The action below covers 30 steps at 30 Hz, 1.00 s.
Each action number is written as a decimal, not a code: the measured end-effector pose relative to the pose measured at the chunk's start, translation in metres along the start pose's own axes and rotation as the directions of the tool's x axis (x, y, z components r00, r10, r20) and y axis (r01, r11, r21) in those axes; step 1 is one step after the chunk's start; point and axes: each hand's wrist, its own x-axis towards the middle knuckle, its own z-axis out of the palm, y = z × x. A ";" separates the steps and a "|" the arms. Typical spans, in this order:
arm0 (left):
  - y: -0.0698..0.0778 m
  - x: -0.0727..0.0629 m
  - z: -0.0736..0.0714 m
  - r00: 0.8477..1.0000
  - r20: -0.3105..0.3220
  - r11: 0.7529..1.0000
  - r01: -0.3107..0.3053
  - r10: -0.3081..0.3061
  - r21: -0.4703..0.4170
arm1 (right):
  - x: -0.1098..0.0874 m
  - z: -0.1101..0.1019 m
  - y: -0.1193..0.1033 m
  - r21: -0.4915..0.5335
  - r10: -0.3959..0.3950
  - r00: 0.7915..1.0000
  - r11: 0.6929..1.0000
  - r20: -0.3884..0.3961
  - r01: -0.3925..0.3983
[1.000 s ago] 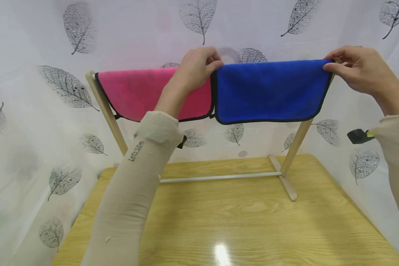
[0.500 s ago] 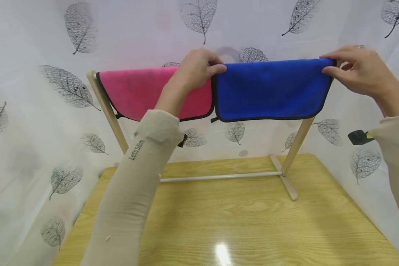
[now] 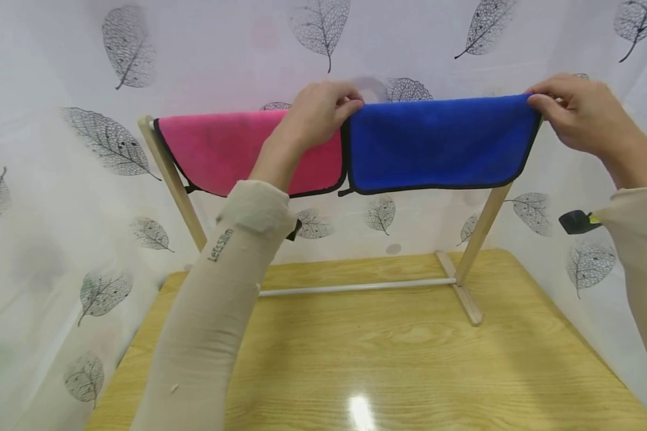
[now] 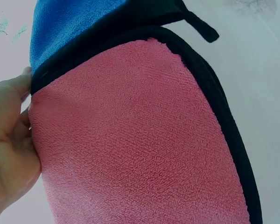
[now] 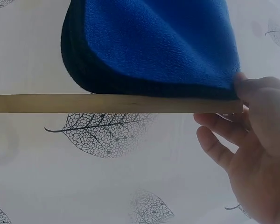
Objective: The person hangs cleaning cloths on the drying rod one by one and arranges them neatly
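A blue towel (image 3: 442,143) with black edging hangs folded over the top of a wooden rack, its front flap facing me. Beside it on the left hangs a pink towel (image 3: 221,143), edged in black too. My left hand (image 3: 320,117) pinches the blue towel's top left end, where the two towels meet. At the top right end, thumb and fingers of my right hand (image 3: 587,117) pinch the blue cloth. In the right wrist view that hand (image 5: 261,126) is at the end of the wooden post (image 5: 107,103). The top bar under the blue towel is hidden.
The rack's right leg (image 3: 485,227) stands on a wood-grain table (image 3: 383,359). A white lower bar (image 3: 356,288) runs between the legs, its left part behind my left sleeve (image 3: 205,311). Behind hangs a white leaf-print curtain (image 3: 323,36).
The blue towel's front lower edge has risen slightly, and a small black loop shows more plainly at its lower left. My right hand has shifted a little along the top edge.
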 end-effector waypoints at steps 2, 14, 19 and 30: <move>0.001 0.000 0.001 1.000 0.007 1.000 0.002 -0.002 0.011 | 0.002 0.001 -0.002 -0.014 0.000 1.000 1.000 -0.001 0.000; 0.002 0.001 0.000 0.998 0.054 0.999 0.032 -0.031 -0.013 | -0.004 0.005 -0.004 0.037 0.092 0.995 0.995 -0.031 -0.090; 0.003 0.002 -0.001 0.997 0.061 0.999 0.043 -0.042 -0.012 | -0.007 0.003 -0.003 0.018 0.118 0.993 0.993 0.006 -0.118; 0.004 0.000 -0.003 0.994 0.080 0.997 0.075 -0.074 -0.019 | 0.000 -0.002 0.001 0.027 0.037 0.998 0.999 0.056 -0.038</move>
